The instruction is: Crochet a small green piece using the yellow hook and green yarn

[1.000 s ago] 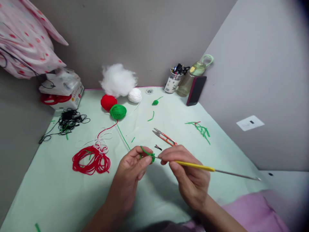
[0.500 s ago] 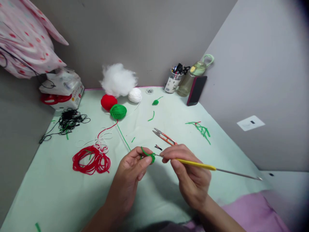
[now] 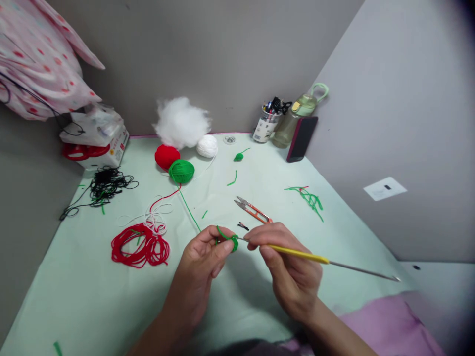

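This side of the scissors [image 3: 252,213], the left hand [image 3: 204,259] pinches green crochet [image 3: 235,244]; the right hand [image 3: 293,275], overlapping their end, holds a hook [image 3: 297,253] against it. Beside the scissors I see a clip [image 3: 243,226]; left, a green ball [image 3: 181,171]; right, scraps [image 3: 318,202].

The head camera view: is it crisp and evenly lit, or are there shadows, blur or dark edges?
Head view: a soft shadow lies on the pale green tablecloth between the left hand and right hand; head view, top right: the corner darkens to black; head view, lower right: the purple cloth looks blurred; head view, centre: the green yarn piece is too small for counting stitches.
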A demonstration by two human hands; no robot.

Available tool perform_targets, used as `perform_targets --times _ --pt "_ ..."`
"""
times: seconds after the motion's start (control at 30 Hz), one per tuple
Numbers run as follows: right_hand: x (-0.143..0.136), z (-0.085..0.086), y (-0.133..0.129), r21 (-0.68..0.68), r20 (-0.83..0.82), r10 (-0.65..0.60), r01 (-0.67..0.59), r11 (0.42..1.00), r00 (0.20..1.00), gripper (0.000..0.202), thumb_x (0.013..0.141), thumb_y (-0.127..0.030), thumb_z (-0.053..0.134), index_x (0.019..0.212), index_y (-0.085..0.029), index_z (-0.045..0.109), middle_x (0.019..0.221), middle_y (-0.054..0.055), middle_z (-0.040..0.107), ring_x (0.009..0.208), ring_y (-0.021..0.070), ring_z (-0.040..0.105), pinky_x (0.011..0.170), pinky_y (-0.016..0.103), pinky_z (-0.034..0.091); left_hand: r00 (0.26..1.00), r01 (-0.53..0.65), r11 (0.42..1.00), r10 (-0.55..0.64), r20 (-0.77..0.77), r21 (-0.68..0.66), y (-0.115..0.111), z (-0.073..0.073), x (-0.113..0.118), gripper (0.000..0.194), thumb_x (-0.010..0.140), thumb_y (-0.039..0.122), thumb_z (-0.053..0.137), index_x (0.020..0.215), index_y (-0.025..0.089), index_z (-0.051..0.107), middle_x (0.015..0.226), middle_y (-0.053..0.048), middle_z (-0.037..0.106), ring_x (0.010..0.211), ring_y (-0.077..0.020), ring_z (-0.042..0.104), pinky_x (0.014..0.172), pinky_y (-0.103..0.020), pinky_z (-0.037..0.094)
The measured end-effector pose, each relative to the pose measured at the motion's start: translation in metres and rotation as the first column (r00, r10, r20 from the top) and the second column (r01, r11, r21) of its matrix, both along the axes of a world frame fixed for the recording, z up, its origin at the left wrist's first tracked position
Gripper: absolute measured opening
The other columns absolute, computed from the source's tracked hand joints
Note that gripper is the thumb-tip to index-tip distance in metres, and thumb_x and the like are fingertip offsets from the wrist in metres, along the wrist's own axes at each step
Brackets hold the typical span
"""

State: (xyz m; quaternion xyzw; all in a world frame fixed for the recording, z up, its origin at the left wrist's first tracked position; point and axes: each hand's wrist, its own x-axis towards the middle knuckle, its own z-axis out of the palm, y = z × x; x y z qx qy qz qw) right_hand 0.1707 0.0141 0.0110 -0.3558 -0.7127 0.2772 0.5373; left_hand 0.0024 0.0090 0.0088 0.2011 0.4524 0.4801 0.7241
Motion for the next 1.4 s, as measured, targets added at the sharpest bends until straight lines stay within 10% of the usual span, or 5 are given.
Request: perform_targets --times 0.27,1.13,1.4 --pt "-0.0022 0.0006 0.0001 0.089 0.027 0.009 -0.011 0.996 1.0 0.03 0.096 0.002 0.055 0.113 -0.018 0.069 0.096 0.005 0.074 0.093 0.0173 0.07 0.084 0.032 0.057 1.0 -0.014 1.0 0.014 -0.006 0.019 -0.0029 -0.0051 -0.0016 0.02 0.079 0.033 0.087 0.089 0.021 0.074 0.076 0.002 0.061 0.069 -0.0104 0.049 0.065 -0.022 0.036" --pt "-0.0053 -0.0075 0.0019 0.059 0.004 -0.075 0.074 0.995 0.997 0.025 0.1 -0.005 0.057 0.109 -0.022 0.073 0.093 0.006 0.077 0.087 0.02 0.072 0.079 0.036 0.059 0.991 0.11 0.994 -0.111 0.076 0.023 -0.0026 0.0 0.0032 0.016 0.08 0.029 0.086 0.091 0.021 0.078 0.079 0.003 0.059 0.056 -0.0061 0.03 0.06 -0.02 0.035" --pt "-0.0025 -0.0013 0.0062 -0.077 -0.085 0.019 -0.026 0.997 0.996 0.019 0.102 -0.012 0.061 0.105 -0.023 0.077 0.091 0.005 0.078 0.087 0.0189 0.072 0.078 0.034 0.061 0.994 0.09 0.996 -0.09 0.054 -0.008 -0.0042 0.0038 0.0012 0.061 0.078 0.03 0.09 0.136 0.028 0.071 0.084 0.002 0.063 0.07 -0.0089 0.05 0.067 -0.019 0.04"
